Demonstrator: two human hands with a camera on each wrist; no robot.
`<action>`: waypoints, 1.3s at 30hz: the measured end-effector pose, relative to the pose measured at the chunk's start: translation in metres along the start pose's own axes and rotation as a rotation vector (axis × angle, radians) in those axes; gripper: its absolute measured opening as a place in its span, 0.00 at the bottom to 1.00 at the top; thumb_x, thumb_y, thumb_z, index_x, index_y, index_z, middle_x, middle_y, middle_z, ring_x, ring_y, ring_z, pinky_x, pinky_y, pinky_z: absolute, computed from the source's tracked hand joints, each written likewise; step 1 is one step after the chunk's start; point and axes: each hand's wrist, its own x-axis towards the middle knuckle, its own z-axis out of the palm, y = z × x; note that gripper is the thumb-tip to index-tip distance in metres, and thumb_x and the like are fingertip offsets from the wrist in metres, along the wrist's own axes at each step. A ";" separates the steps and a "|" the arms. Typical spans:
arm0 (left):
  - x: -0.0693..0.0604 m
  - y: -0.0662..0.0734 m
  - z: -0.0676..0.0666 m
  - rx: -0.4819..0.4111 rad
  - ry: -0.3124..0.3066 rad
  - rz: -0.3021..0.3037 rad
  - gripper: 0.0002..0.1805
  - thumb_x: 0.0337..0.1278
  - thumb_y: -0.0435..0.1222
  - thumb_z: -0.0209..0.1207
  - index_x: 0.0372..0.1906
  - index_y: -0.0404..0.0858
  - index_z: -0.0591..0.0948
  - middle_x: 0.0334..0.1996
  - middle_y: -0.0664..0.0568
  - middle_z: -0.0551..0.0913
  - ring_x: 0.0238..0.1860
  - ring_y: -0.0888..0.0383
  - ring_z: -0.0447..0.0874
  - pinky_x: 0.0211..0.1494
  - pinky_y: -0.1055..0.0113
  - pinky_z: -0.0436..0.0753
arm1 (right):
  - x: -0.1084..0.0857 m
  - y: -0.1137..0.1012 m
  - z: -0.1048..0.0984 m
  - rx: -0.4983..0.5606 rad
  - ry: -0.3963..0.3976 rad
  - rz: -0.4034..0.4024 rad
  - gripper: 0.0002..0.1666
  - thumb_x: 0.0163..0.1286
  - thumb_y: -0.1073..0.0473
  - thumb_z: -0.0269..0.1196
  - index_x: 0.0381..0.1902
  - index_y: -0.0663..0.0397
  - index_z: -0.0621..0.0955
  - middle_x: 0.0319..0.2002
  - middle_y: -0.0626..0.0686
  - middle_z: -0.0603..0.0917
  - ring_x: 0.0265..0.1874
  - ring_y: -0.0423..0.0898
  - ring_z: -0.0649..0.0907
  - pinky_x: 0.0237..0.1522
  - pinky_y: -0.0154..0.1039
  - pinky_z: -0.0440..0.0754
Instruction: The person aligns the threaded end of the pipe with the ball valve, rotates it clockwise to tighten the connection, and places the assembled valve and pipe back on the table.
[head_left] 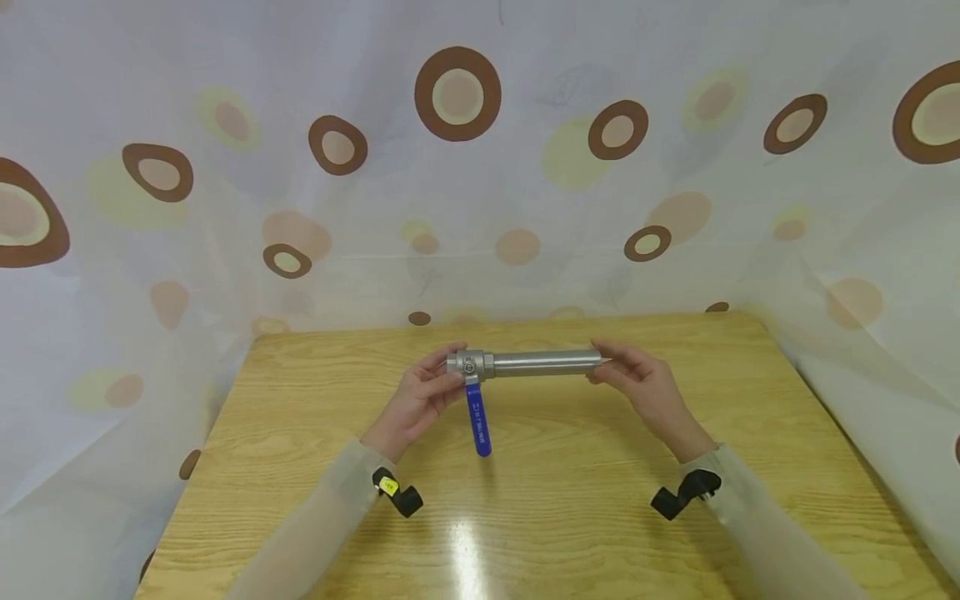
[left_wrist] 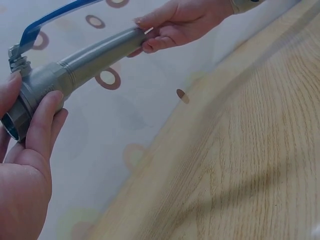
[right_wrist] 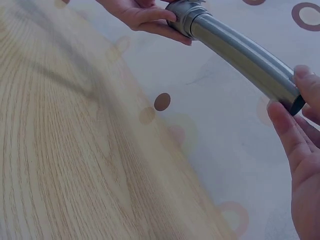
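Observation:
A metal ball valve (head_left: 469,365) with a blue lever handle (head_left: 478,421) is joined to a straight steel pipe (head_left: 547,362). Both are held up above the table, the pipe lying roughly level from left to right. My left hand (head_left: 423,396) grips the valve body, thumb in front and fingers behind. At the pipe's far end my right hand (head_left: 645,387) pinches it between thumb and fingers. In the left wrist view the valve's open end (left_wrist: 15,122) faces the left palm. The right wrist view shows the pipe's open end (right_wrist: 297,104) between the right thumb and fingers.
A wood-grain table (head_left: 570,517) lies below the hands. White sheeting (head_left: 510,183) with brown and yellow circles rises at the back and both sides. Each sleeve carries a black wrist camera, one on the left (head_left: 397,493) and one on the right (head_left: 686,493).

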 end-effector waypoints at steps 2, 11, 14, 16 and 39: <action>-0.001 0.001 0.001 -0.003 0.003 0.000 0.28 0.71 0.17 0.48 0.57 0.49 0.86 0.58 0.48 0.81 0.54 0.56 0.84 0.58 0.67 0.87 | 0.000 0.001 0.000 0.024 -0.011 -0.007 0.28 0.77 0.65 0.63 0.72 0.59 0.75 0.53 0.43 0.86 0.46 0.40 0.88 0.55 0.34 0.87; 0.000 0.001 0.001 0.012 0.000 0.000 0.28 0.70 0.17 0.48 0.59 0.47 0.84 0.58 0.48 0.81 0.55 0.56 0.83 0.58 0.67 0.87 | 0.000 -0.001 0.001 -0.015 0.016 -0.008 0.22 0.77 0.63 0.63 0.66 0.66 0.78 0.44 0.45 0.89 0.42 0.42 0.88 0.52 0.34 0.88; 0.000 0.001 0.001 0.014 -0.005 0.002 0.29 0.70 0.17 0.47 0.56 0.50 0.86 0.58 0.48 0.81 0.54 0.56 0.83 0.58 0.67 0.87 | -0.001 -0.001 0.001 -0.006 0.018 0.005 0.21 0.78 0.62 0.62 0.66 0.61 0.80 0.47 0.44 0.90 0.43 0.41 0.88 0.53 0.34 0.87; 0.000 0.001 0.001 0.015 -0.003 0.001 0.30 0.70 0.17 0.47 0.55 0.52 0.87 0.58 0.49 0.81 0.54 0.56 0.83 0.58 0.67 0.87 | -0.001 -0.001 0.001 0.008 0.011 0.006 0.22 0.78 0.63 0.62 0.67 0.58 0.80 0.47 0.44 0.89 0.44 0.40 0.88 0.53 0.32 0.87; 0.002 0.001 0.002 0.009 0.002 0.002 0.29 0.69 0.17 0.48 0.55 0.51 0.86 0.59 0.48 0.80 0.53 0.56 0.83 0.56 0.68 0.87 | -0.001 -0.002 -0.002 0.084 -0.051 -0.041 0.27 0.77 0.68 0.62 0.72 0.59 0.75 0.57 0.45 0.85 0.49 0.39 0.87 0.56 0.33 0.86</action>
